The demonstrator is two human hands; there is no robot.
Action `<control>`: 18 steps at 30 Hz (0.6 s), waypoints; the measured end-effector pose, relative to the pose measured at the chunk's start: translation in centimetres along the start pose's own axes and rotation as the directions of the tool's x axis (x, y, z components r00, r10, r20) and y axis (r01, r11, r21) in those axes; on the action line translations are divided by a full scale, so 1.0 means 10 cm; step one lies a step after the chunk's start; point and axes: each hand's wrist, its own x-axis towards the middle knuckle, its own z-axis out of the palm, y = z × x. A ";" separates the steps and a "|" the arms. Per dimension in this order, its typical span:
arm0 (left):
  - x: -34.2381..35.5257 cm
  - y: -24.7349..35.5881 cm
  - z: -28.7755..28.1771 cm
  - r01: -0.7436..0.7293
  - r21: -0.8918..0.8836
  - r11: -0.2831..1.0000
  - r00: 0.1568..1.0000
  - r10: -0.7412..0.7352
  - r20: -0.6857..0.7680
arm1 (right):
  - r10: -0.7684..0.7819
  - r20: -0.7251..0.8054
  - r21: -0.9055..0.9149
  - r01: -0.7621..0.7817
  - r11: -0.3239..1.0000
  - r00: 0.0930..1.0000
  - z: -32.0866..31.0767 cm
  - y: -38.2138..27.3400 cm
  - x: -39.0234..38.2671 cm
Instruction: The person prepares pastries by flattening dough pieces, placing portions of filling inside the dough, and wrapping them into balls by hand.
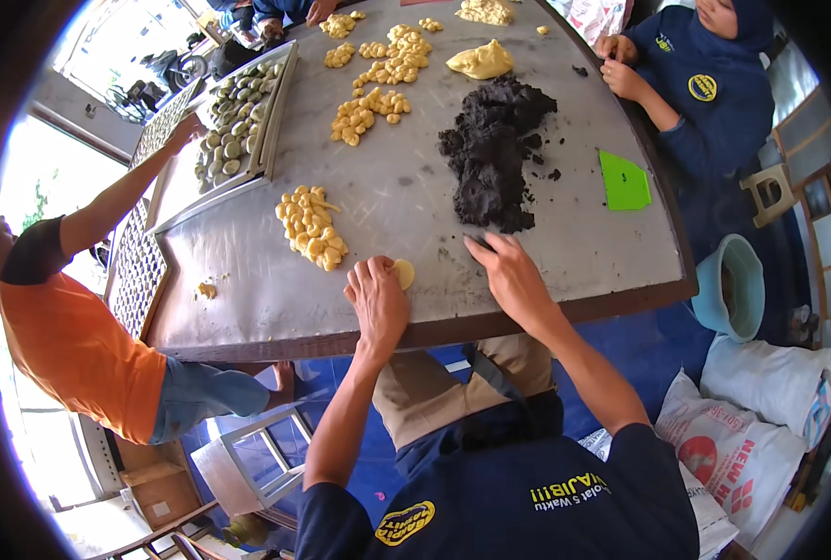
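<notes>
My left hand [378, 301] is near the table's front edge with its fingers curled. A flat round disc of yellow dough [403, 273] shows at its thumb side. My right hand [514, 280] reaches to the near end of a long, crumbly mound of dark paste [492, 159]. Its fingers are bent together, with a bit of dark paste at the tips. Left of my left hand lies a cluster of small yellow dough pieces [310, 227]. More dough pieces [369, 117] lie farther back, and a larger yellow dough lump [481, 61] sits behind the paste.
The metal table [387, 177] has a dark edge. A tray of round pieces [238, 121] stands at left, where a person in orange [84, 345] reaches in. Another person [705, 84] works at right, near a green card [625, 181]. A blue bucket [730, 287] and sacks [738, 448] are lower right.
</notes>
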 end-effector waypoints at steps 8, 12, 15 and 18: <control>0.06 0.20 -0.06 0.348 -0.695 0.629 0.924 -0.355 0.141 | 0.017 -0.016 0.085 -0.016 0.996 1.000 0.14 -0.30 0.13; 0.00 0.43 0.16 0.345 -0.903 0.255 0.911 -0.321 0.257 | 0.187 -0.141 0.516 -0.089 0.852 0.972 0.09 -0.53 0.08; 0.05 0.61 0.07 0.317 -0.824 0.470 0.946 -0.222 0.237 | 0.246 -0.132 0.438 -0.166 0.884 0.960 0.07 -0.41 0.07; 0.21 0.44 -0.03 0.486 -0.724 0.489 0.871 -0.206 0.446 | 0.218 -0.133 0.514 -0.120 0.849 0.967 -0.07 -0.41 0.10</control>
